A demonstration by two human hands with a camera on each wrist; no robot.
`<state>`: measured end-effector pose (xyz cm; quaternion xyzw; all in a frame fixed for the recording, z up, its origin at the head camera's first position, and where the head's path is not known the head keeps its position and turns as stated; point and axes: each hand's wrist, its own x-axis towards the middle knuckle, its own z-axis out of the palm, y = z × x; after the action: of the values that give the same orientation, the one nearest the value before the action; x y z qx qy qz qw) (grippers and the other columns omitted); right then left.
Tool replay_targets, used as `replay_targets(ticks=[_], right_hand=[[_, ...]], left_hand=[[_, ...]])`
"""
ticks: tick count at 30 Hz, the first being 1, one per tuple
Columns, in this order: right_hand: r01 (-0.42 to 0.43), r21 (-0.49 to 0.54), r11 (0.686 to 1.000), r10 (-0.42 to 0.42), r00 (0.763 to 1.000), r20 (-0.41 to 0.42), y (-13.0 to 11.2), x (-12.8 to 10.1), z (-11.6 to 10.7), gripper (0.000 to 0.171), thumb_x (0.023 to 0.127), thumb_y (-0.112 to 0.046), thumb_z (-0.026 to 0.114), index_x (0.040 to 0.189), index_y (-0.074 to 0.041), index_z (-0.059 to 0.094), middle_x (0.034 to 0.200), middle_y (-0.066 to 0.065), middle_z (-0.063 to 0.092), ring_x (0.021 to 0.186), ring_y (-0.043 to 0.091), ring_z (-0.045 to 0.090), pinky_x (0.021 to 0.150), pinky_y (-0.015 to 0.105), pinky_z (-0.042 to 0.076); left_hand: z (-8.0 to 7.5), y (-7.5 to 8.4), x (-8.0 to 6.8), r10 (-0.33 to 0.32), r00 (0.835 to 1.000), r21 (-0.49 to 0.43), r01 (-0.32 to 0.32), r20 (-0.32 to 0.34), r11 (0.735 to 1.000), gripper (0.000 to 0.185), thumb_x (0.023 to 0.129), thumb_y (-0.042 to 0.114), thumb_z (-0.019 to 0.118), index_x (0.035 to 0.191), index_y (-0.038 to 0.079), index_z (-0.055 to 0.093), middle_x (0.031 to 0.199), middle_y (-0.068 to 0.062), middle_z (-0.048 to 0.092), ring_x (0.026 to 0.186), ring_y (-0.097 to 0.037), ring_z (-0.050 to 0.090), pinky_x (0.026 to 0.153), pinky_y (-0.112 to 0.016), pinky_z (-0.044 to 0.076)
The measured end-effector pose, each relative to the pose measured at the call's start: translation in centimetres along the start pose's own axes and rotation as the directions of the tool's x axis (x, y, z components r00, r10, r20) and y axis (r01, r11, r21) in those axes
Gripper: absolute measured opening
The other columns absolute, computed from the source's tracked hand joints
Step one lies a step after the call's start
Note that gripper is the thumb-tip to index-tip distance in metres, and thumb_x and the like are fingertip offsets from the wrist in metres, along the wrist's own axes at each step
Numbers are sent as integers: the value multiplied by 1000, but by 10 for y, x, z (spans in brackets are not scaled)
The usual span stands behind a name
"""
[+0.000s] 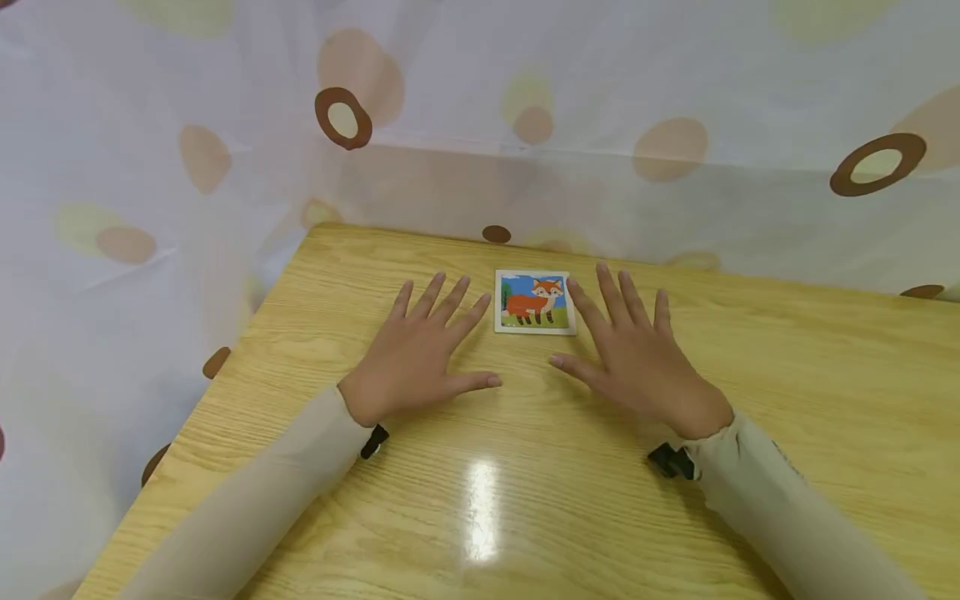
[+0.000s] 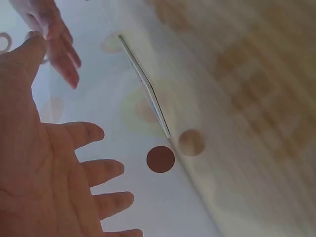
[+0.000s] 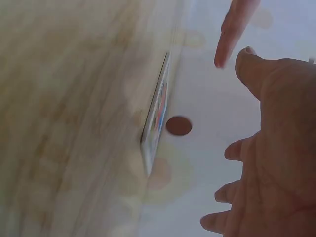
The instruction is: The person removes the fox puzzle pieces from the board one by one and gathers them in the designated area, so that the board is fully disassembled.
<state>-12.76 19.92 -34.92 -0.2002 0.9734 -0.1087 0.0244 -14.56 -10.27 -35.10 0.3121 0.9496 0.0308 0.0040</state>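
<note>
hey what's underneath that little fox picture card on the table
The fox card lies flat on the wooden table, between the left hand and right hand. Only tabletop shows around it; whatever its underside bears is covered.

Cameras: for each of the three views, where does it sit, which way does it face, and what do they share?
Head: worn on the head, looks forward and down on the table; left hand and right hand lie flat, fingers spread, either side of the fox card, with both sleeves.
Left wrist: low beside the left hand, looks across the tabletop at the card's edge; the right hand shows beyond.
Right wrist: low beside the right hand, faces the card.
Shared: all three views show the card.
</note>
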Motion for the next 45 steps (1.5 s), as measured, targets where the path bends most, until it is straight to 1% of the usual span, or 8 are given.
replay_targets(ticks=[11,16,20,24,29,33,40,45], right_hand=[[7,103,995,-14,998,69,19,39,0,75,102,-58,55,164,-21,33,170,18,20,151,56,11,109,83,-3],[60,168,984,-76,993,91,18,59,5,70,101,-44,67,158,-12,44,167,23,25,150,52,23,116,73,17],[100,216,971,-125,986,107,18,65,10,71,97,-38,74,155,-5,48,164,25,30,147,49,32,114,66,31],[131,208,969,-157,981,115,18,65,12,65,98,-33,74,151,-3,52,160,25,37,145,47,38,112,62,37],[149,160,976,-168,979,115,18,66,13,64,98,-30,75,151,-3,52,159,25,39,145,46,39,112,61,37],[133,145,981,-151,981,119,16,66,12,63,97,-30,76,150,-4,54,159,23,41,145,45,40,112,61,38],[131,115,985,-144,983,117,8,58,12,62,95,-32,77,147,-5,58,156,21,46,142,43,44,110,60,41],[146,97,985,-155,983,95,0,46,13,60,95,-32,77,146,-6,59,155,21,48,140,43,47,108,59,44]], left_hand=[[-6,-11,37,35,996,-91,-27,83,995,78,99,56,63,161,16,39,166,-14,33,151,-36,33,118,-57,31],[-14,-7,56,69,989,-162,-48,130,986,65,100,44,68,154,11,51,159,-16,43,145,-34,44,116,-50,37],[-12,0,66,145,965,-234,-92,220,968,57,102,39,68,149,9,56,159,-17,43,146,-33,43,117,-45,36],[-8,5,65,225,942,-273,-154,249,949,50,104,34,65,145,8,60,160,-17,41,147,-30,41,118,-41,36],[-6,7,60,230,929,-241,-162,289,957,52,105,34,61,150,9,55,164,-14,33,151,-29,35,120,-40,32],[-7,9,56,221,929,-207,-163,296,965,54,106,36,60,153,9,52,165,-14,31,151,-29,33,121,-41,30],[-6,12,51,276,934,-203,-232,227,951,39,106,27,61,140,7,64,156,-19,46,140,-32,50,114,-42,41],[-8,18,41,291,937,-186,-256,194,949,25,104,15,58,124,7,72,148,-17,56,120,-29,64,96,-37,52]])
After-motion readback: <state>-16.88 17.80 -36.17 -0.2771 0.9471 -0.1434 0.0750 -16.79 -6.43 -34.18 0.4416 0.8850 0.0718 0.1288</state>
